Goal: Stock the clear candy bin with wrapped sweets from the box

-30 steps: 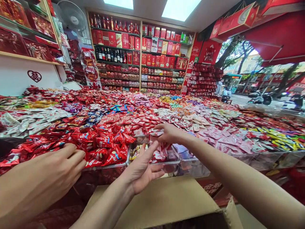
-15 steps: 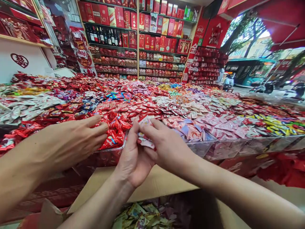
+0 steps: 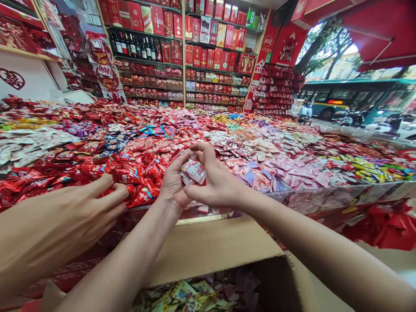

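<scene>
In front of the bins, my left hand is closed around a few small wrapped candies in white and pink packets with a cartoon cat print. My right hand curls round the same packets from the other side, thumb below and fingers above. Behind my hands is a bin of shiny red wrapped candies. Another person's hand reaches in from the left, fingers bent, just in front of those red candies; whether it holds anything is hidden.
An open cardboard box with yellow and pink packets stands below my arms. Clear plastic bins edge the candy display. Shelves of red boxes and bottles stand behind. A bus is on the street at right.
My hands have risen slightly, and my right fingers have spread wider, exposing the cat-print packets. The other person's hand has moved left and down. The bus shows further left.
</scene>
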Available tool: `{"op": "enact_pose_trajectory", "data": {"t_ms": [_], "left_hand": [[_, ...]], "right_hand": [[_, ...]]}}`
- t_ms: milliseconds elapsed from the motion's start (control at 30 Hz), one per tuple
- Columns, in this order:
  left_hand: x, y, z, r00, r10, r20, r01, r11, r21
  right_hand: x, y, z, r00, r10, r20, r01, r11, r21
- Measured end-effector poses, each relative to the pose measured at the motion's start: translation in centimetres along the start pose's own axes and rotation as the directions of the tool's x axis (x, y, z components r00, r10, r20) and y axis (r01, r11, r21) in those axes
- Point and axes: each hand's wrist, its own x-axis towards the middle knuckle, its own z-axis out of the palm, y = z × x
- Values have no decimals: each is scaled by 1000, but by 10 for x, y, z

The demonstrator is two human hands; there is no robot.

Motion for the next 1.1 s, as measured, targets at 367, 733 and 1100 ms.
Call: {"op": "enact_pose_trajectory", "data": {"t_ms": [367,733,1100], "left_hand": [[7,8,-17,998,-21,-63,17,998,-61],[22,3,-17,981,-163,-107,166,986,24],[24,11,-13,989,-128,-79,124,991,-47]], "right_hand": [[32,34,6,864,495,95,-368,491,790],[35,44,6,873,481,81,-417,651,634],[28,56,9,854,514,80,-373,497,784]]}}
